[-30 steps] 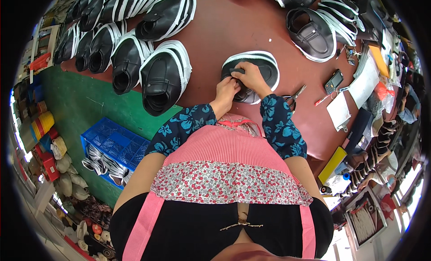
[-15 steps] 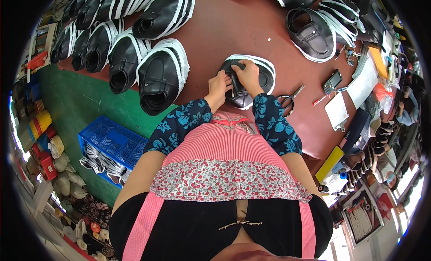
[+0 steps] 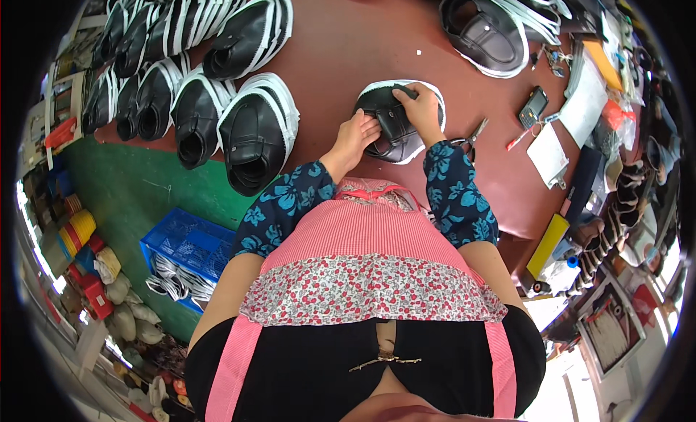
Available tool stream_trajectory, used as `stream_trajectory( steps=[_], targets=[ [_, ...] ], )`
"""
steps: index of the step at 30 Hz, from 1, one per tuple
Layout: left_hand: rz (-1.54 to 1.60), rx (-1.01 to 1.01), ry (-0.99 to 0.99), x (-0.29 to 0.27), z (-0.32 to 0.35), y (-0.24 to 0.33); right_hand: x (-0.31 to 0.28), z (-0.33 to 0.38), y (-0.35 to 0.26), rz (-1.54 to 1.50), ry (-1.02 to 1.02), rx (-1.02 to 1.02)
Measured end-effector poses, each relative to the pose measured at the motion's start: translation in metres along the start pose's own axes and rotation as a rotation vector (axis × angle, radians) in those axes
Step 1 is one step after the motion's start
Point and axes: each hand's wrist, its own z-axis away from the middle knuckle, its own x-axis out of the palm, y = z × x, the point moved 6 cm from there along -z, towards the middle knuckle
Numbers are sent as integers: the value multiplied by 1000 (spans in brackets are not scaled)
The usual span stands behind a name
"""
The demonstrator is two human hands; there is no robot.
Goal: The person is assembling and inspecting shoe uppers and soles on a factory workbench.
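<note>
Head view. A black shoe upper with white edge [image 3: 395,125] lies on the red-brown table [image 3: 348,52], at 12 o'clock from the person's chest. Left hand [image 3: 357,135] presses on its 9 o'clock side, fingers together and flat on the leather. Right hand [image 3: 419,110] grips it from 2 o'clock, fingers curled and pinching a black flap.

Judgement: the work goes best if the left hand pins the piece firmly while the right pulls the flap evenly, without creasing.

Scissors [image 3: 467,139] lie just beside the right wrist at 3 o'clock. Finished black-and-white uppers [image 3: 254,132] are lined up at 10 o'clock. A phone [image 3: 533,106] and papers [image 3: 580,103] sit at 2 o'clock. Green floor [image 3: 145,190] and a blue crate [image 3: 185,248] lie at 8 o'clock.
</note>
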Motion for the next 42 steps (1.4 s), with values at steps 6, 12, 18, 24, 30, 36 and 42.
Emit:
stream_trajectory(
  steps=[6, 12, 18, 24, 30, 36, 42],
  targets=[
    [-191, 78, 0, 13, 1, -1, 6, 23, -18, -199, -225, -89],
    [-179, 16, 96, 20, -14, -16, 34, 21, -14, 104, -151, 97],
    [-144, 96, 134, 25, -3, -18, 24, 31, -30, -1, -284, -95],
    [-194, 127, 155, 37, 0, -31, -3, 35, 10, 13, 197, -30],
    [-1452, 729, -84, 60, 79, -6, -94, 86, 94, -280, 343, 186],
    [-1827, 1048, -242, 82, 112, -35, -92, 160, 137, -743, 182, 452],
    [-806, 574, -61, 39, 122, 0, -73, 201, 171, -894, 249, 548]
  ],
)
